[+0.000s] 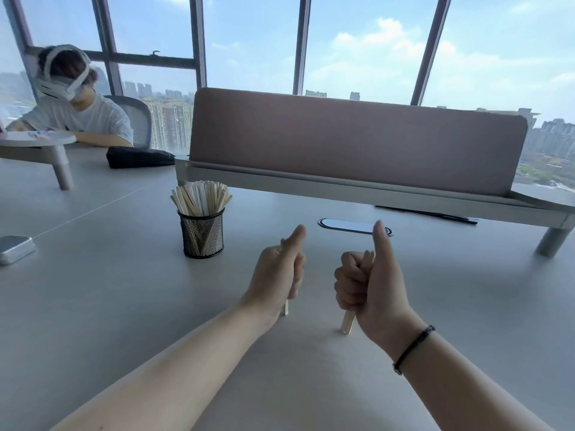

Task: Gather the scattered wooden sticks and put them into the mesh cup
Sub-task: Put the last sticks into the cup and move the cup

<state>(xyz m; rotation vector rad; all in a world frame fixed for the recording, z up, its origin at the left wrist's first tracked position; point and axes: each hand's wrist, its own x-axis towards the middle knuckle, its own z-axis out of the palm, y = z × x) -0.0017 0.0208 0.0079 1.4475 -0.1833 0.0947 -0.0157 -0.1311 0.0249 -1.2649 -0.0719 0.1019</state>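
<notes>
- The pale, flat wooden sticks (200, 199) show a bare, matt, unvarnished finish.
- The black cylindrical mesh cup (202, 235) is perforated metal with a dull dark coating.
- The light grey table top (124, 306) is smooth, with a soft satin sheen.
- The dusty-pink desk divider panel (357, 141) is matt cloth; its grey rail (342, 189) looks like painted metal.
- The silver rectangular box (14, 248) looks like brushed metal.
- The thin black wrist cord (413, 346) looks like braided cloth.
</notes>
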